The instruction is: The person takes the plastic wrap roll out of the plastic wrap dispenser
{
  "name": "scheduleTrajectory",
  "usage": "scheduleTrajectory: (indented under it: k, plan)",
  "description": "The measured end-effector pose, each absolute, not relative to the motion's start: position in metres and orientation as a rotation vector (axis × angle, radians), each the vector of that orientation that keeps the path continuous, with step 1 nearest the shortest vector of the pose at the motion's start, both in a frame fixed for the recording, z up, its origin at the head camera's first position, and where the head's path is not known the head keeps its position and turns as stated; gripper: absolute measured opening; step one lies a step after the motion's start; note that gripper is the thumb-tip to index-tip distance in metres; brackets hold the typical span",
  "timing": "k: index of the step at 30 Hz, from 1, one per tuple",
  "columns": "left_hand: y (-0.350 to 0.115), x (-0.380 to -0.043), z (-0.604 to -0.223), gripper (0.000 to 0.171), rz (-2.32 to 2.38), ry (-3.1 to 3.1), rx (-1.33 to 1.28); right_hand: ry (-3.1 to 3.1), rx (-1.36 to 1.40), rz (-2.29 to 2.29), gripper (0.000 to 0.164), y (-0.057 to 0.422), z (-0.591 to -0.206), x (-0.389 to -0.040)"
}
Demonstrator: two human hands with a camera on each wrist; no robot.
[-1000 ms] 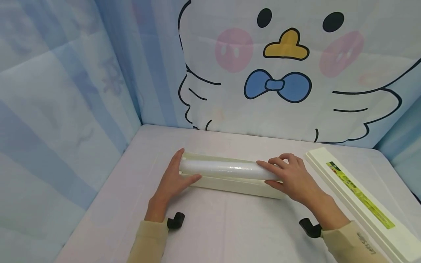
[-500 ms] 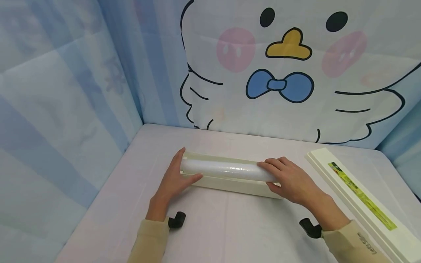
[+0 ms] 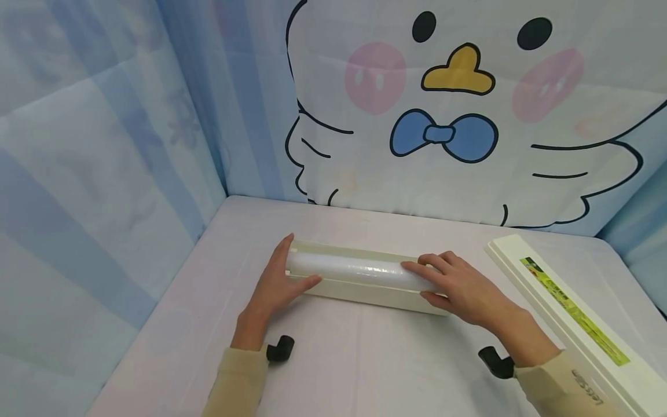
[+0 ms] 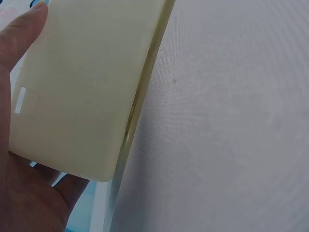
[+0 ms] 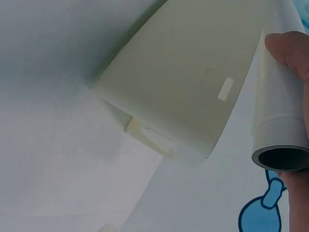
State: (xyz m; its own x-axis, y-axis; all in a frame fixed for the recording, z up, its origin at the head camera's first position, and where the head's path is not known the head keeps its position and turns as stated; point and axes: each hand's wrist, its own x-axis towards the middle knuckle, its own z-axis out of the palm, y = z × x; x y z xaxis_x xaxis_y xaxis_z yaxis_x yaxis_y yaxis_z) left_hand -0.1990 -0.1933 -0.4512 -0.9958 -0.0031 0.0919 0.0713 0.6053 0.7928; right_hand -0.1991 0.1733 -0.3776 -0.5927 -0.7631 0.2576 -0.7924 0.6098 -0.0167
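A long cream cling film box (image 3: 365, 293) lies without its lid on the table, a shiny white roll of cling film (image 3: 349, 268) along its trough. My left hand (image 3: 272, 289) grips the box's left end, thumb on the front wall (image 4: 77, 87) and fingers round the far side. With thumb and fingers, my right hand (image 3: 464, 289) holds the roll near its right end. In the right wrist view the roll's hollow dark-rimmed end (image 5: 282, 158) stands proud of the box wall (image 5: 183, 82). The right hand's palm hides part of that end in the head view.
The long box lid (image 3: 573, 313), with a yellow-green label, lies slanted at the right of the table (image 3: 323, 365). A cloth backdrop (image 3: 443, 185) with a cartoon bird rises behind the table, and blue striped cloth (image 3: 104, 174) hangs at the left.
The roll's right end has sunk slightly toward the box. My right hand has shifted its fingers on the roll, the index finger reaching further left. My left hand keeps its hold on the box.
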Motion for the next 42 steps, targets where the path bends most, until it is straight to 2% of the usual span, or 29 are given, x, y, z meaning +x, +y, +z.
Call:
scheduleTrajectory:
  k: [18, 42]
  plan:
    - [-0.194, -0.199, -0.45, 0.108, -1.364, -2.733, -0.073, -2.624, 1.27, 0.208, 0.066, 0.182, -0.371, -0.198]
    - [-0.192, -0.198, -0.449, 0.107, -1.45, -2.7, -0.011, -2.612, 1.16, 0.199, 0.069, 0.206, -0.358, -0.178]
